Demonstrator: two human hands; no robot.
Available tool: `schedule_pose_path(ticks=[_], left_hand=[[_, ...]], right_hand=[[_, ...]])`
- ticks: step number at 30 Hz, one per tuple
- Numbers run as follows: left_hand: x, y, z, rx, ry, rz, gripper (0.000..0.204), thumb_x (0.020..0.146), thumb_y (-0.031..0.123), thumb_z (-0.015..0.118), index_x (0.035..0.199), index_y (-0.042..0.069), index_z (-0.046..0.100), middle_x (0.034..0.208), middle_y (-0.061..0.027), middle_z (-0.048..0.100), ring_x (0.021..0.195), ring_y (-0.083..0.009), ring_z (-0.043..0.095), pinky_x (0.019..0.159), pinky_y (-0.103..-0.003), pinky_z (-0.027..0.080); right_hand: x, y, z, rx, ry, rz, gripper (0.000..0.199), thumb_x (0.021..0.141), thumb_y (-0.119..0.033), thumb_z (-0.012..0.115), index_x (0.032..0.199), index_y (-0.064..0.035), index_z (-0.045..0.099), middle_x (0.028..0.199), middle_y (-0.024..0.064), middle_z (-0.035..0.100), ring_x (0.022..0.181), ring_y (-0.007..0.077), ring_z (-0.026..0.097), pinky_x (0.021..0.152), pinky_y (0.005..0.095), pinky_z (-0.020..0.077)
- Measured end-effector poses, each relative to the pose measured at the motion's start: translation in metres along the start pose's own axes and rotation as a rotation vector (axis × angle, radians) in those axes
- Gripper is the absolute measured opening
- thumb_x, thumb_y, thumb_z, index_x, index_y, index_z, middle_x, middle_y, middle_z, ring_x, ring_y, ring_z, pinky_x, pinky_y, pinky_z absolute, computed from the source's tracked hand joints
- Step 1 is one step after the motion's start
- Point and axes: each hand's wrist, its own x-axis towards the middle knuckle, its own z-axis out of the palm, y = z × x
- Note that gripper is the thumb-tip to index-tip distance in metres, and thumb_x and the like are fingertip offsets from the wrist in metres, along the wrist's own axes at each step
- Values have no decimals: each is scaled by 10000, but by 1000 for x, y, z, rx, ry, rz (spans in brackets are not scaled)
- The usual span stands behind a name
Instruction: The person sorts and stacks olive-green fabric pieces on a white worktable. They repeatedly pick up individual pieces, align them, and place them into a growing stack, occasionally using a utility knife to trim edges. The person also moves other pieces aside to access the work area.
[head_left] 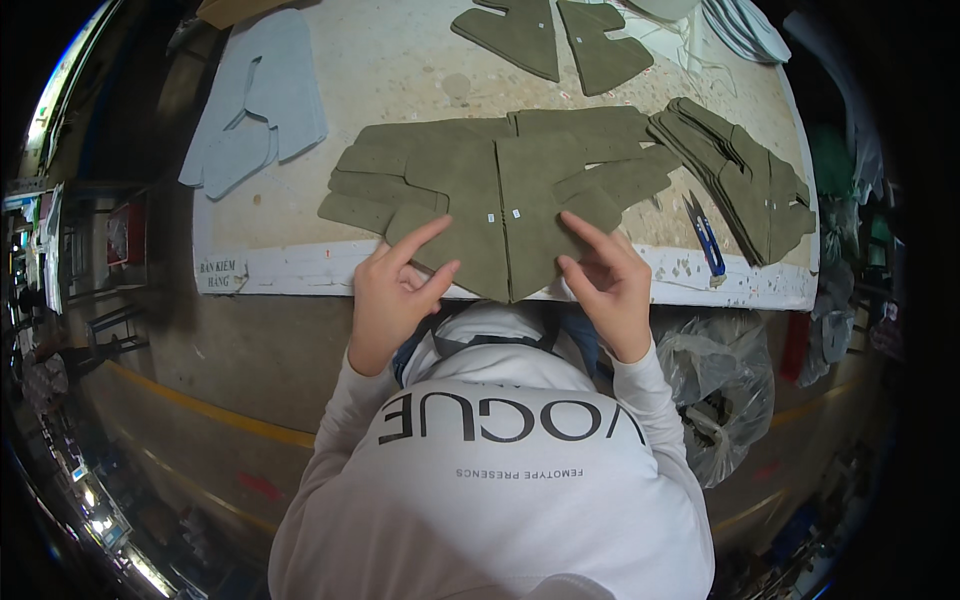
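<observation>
Two olive-green cut pieces, suede-like and shaped like shoe uppers, lie side by side at the table's front edge. The left piece (455,200) and the right piece (535,200) meet along a straight seam line, each with a small white sticker beside it. More olive pieces show from under them at both sides. My left hand (395,290) has thumb and index finger apart, its index fingertip on the left piece's lower side. Likewise spread, the fingers of my right hand (615,290) touch the right piece's lower edge. Neither hand grips anything.
Blue-handled thread snips (706,240) lie right of my right hand, beside a stack of olive pieces (740,185). Two more olive pieces (605,50) lie farther back. Pale grey-blue pieces (255,110) rest at the far left. A clear plastic bag (720,375) hangs below the table's right front.
</observation>
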Motion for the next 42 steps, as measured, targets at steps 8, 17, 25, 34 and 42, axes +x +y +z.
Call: schedule_pose_path(ticks=[8,17,25,34,42], left_hand=[[4,15,-35,-28,-115,-135,266,905,145,690,1161,83,722,575,-5,596,445,-20,474,439,-191,367],[10,15,-26,-211,-166,-53,223,954,133,640,1138,30,711,708,-8,658,604,-30,581,548,-167,458],[40,39,33,-595,-240,-29,390,1036,181,500,1408,65,503,1261,-117,565,904,-117,646,801,-247,535],[45,36,-12,-583,-115,151,525,898,-70,570,1409,29,501,1428,-87,507,621,38,443,569,-152,418],[-4,26,-117,-670,434,231,543,919,66,446,1447,-54,407,1416,-226,491,1257,-277,548,1080,-352,428]], right_hand=[[-3,-16,-9,-492,-26,-158,385,807,-142,750,1182,-99,674,750,83,532,619,219,586,545,338,473],[5,-13,0,-464,-200,-532,382,744,-99,758,1117,-70,678,941,70,547,842,239,552,724,341,473],[-3,-17,2,-128,158,-269,269,789,29,683,1052,-13,721,899,115,636,746,223,612,651,302,505],[1,-24,7,494,-14,-13,302,914,16,586,1214,14,619,1253,126,565,1101,204,596,932,320,503],[26,-25,39,640,-173,133,574,908,37,577,1444,-51,392,1477,104,402,1363,256,401,1029,332,446]])
